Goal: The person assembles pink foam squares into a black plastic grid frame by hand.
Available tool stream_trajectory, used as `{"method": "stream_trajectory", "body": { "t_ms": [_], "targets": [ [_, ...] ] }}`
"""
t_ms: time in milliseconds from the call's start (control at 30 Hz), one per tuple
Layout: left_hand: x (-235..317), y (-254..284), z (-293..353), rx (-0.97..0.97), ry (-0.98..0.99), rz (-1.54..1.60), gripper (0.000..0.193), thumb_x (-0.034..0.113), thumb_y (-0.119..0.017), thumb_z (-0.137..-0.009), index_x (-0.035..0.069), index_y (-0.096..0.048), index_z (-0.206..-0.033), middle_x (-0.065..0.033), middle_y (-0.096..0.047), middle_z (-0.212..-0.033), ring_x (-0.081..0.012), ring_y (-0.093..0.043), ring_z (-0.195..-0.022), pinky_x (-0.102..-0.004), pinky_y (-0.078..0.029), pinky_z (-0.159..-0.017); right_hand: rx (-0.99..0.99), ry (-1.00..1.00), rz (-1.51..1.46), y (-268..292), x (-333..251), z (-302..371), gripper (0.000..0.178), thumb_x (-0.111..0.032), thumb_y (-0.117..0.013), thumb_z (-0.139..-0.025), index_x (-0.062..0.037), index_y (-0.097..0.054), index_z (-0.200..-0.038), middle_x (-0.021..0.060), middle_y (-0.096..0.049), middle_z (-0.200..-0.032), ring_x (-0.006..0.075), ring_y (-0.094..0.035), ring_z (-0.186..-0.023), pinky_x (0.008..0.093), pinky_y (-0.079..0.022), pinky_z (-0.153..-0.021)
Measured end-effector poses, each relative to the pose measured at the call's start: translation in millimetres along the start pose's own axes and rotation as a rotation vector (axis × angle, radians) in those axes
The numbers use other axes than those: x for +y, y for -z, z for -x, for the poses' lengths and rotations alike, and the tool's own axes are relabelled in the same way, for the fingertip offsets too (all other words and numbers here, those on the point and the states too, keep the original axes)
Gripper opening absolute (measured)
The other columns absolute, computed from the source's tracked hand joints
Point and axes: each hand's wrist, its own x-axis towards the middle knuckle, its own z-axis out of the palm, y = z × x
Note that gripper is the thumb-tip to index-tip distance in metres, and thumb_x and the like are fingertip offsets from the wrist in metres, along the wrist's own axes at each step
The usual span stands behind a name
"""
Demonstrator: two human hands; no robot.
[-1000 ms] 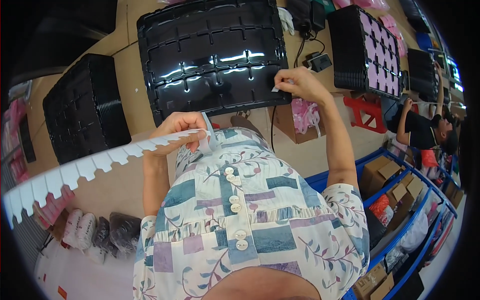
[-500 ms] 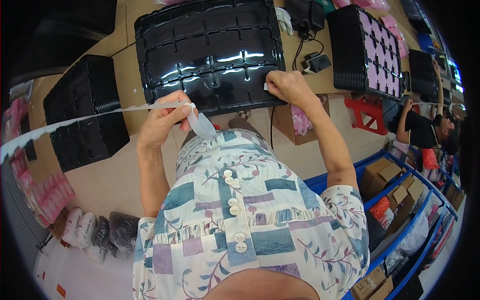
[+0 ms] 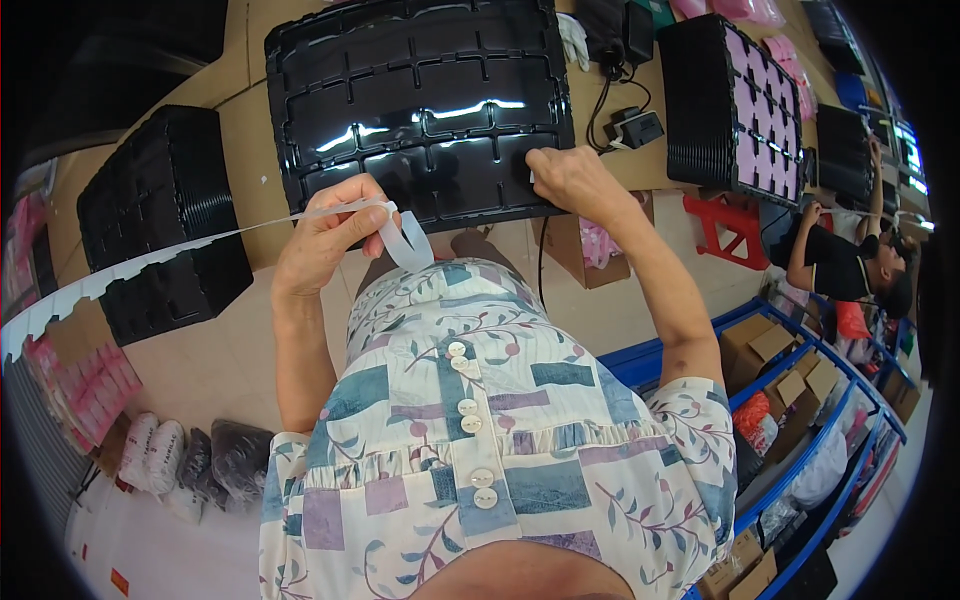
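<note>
My left hand [image 3: 335, 235] is closed, pinching a long pale strip [image 3: 150, 255] that looks like a band of stickers on backing. From there the strip runs off toward the left edge, and a curled end hangs as a loop below my fingers. A glossy black moulded plastic tray [image 3: 425, 85] with a grid of ridges lies before me, apparently on top of others. At its near right edge, my right hand [image 3: 580, 185] is closed with knuckles up. A small white piece [image 3: 532, 177], perhaps a sticker, shows at its fingertips, against the tray.
Stacked black trays [image 3: 150, 220] stand at left; another stack [image 3: 695, 110], its top tray holding pink pieces, stands at right. A power adapter [image 3: 638, 127] with cables and a white glove [image 3: 573, 40] lie between. Below are a red stool [image 3: 728, 230] and blue rack [image 3: 655, 370]. A co-worker [image 3: 845, 250] sits far right.
My right hand has shifted slightly left and down along the tray's edge, still closed. The left hand keeps its pinch on the strip, whose outer stretch hangs a little differently.
</note>
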Motion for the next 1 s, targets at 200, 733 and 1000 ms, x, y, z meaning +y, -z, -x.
{"method": "stream_trajectory", "body": {
  "t_ms": [200, 733, 1000],
  "targets": [
    [2, -1, 0, 0.009, 0.003, 0.033, 0.019, 0.024, -0.067, -0.092, 0.008, -0.063, -0.083, -0.0050, -0.067, -0.077, -0.0060, -0.055, -0.054, -0.0196, -0.047, -0.053, 0.001, 0.039, 0.029, 1, -2, 1, 0.017, -0.006, -0.064, -0.077, -0.0049, -0.048, -0.082, 0.0107, -0.058, -0.067, 0.0281, -0.063, -0.061, 0.0386, -0.049, -0.052],
    [1, -4, 1, 0.043, -0.012, 0.013, 0.015, 0.020, -0.066, -0.094, 0.007, -0.063, -0.086, -0.0062, -0.067, -0.079, -0.0070, -0.056, -0.056, -0.0202, -0.048, -0.055, 0.059, 0.064, 0.035, -5, -7, 5, 0.018, -0.005, -0.064, -0.078, -0.0056, -0.048, -0.083, 0.0093, -0.054, -0.069, 0.0247, -0.062, -0.060, 0.0354, -0.049, -0.051],
    [1, -3, 15, 0.104, -0.021, 0.017, 0.011, 0.015, -0.063, -0.094, 0.007, -0.062, -0.087, -0.0067, -0.067, -0.080, -0.0073, -0.057, -0.058, -0.0198, -0.048, -0.055, 0.155, -0.067, -0.104, 3, 11, 16, 0.014, -0.004, -0.064, -0.079, -0.0043, -0.050, -0.079, 0.0103, -0.060, -0.071, 0.0272, -0.062, -0.061, 0.0370, -0.049, -0.054]
  ]
}}
